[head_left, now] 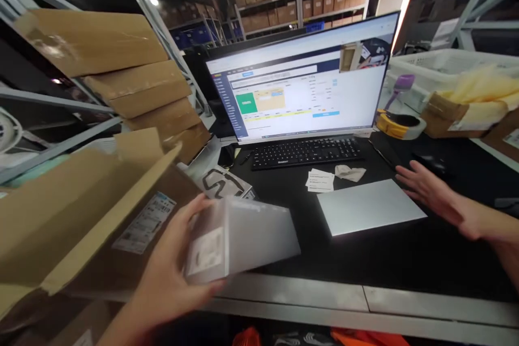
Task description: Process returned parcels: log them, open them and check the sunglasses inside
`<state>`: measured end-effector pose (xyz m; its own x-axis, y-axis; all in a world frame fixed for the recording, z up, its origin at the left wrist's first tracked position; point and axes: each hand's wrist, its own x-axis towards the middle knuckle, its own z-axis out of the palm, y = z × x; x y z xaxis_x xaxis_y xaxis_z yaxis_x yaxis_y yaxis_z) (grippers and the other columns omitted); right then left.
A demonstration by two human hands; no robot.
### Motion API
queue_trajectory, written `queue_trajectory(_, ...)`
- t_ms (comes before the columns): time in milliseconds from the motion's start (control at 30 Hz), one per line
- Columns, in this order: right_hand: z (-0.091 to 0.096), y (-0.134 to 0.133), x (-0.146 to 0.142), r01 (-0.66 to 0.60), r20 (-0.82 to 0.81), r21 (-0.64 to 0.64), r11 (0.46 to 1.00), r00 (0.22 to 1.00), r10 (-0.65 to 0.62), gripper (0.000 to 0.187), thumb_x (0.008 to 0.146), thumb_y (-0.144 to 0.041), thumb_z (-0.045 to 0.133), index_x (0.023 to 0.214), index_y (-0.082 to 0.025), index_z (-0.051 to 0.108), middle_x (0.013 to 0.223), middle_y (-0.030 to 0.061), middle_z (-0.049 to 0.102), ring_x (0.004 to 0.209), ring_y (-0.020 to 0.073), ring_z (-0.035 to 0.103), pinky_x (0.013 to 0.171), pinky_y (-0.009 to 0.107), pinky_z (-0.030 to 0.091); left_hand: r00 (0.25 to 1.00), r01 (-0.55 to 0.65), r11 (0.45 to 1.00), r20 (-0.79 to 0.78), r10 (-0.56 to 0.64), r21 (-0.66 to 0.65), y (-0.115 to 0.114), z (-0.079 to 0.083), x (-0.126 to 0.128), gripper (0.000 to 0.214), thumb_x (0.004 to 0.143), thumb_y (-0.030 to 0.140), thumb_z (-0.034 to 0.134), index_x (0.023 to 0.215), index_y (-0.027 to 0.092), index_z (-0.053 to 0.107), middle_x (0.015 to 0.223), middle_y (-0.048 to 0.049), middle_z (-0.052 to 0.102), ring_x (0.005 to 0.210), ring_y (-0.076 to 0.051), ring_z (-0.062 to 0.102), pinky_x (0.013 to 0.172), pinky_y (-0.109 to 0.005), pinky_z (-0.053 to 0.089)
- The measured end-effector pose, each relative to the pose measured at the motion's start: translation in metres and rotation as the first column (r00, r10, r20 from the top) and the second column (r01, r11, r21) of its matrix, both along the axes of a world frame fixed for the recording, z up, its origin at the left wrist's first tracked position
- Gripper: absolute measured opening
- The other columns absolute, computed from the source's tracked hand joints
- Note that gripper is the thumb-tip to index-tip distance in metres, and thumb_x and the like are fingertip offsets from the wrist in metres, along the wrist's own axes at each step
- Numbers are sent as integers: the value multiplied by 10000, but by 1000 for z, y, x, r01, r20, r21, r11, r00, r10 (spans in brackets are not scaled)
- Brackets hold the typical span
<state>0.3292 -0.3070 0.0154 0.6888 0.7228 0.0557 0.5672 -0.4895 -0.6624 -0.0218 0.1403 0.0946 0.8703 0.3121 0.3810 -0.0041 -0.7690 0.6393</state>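
Observation:
My left hand point(174, 265) grips a grey box point(261, 238) by its near end, thumb below and fingers above. A white label shows on that end, too blurred to read. The box is tilted over the front edge of the black desk. At the right, my right hand point(436, 194) is open, fingers stretched, with nothing in it. It hovers near the right end of a flat silver-grey box point(371, 208) on the desk. Left of my left hand stands an open cardboard carton point(101, 216) with a shipping label on its side.
Behind are a monitor point(300, 84) and a black keyboard point(306, 152). White paper slips point(320, 180) and a bagged black item point(223, 184) lie on the desk. A tape roll point(399, 123) sits at right, near a small carton point(450, 116). Stacked cardboard boxes point(141, 89) rise at left.

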Motion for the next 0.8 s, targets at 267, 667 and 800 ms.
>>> queue_trajectory(267, 9, 29, -20, -40, 262, -7, 999, 964, 40, 1096, 644, -491, 830, 1565, -331, 257, 1526, 117, 440, 1398, 356, 446, 1182, 535, 343, 984, 161, 940, -119, -131, 299, -15, 36, 124, 998, 666, 439, 808, 1519, 222, 339, 1481, -140, 473, 1337, -354, 491, 1107, -532, 439)
queue_trajectory(667, -19, 12, -120, -68, 716, 275, 959, 680, -158, 846, 710, -204, 722, 1434, -541, 443, 1437, 27, 465, 1302, 400, 507, 954, 638, 555, 952, 186, 822, 110, -287, 538, -37, 16, 119, 776, 838, 560, 664, 1482, 211, 408, 1578, -150, 372, 1477, -371, 308, 1224, -643, 146)
queue_trajectory(800, -51, 5, -143, -226, 970, 53, 973, 244, 4, 645, 583, -177, 771, 1050, -614, 687, 1193, -129, 680, 1192, 294, 615, 731, 452, 661, 872, 476, 797, -78, -484, 372, -71, -27, 97, 1060, 696, 625, 791, 1550, 238, 296, 1598, -190, 322, 1457, -399, 344, 1164, -599, 357)
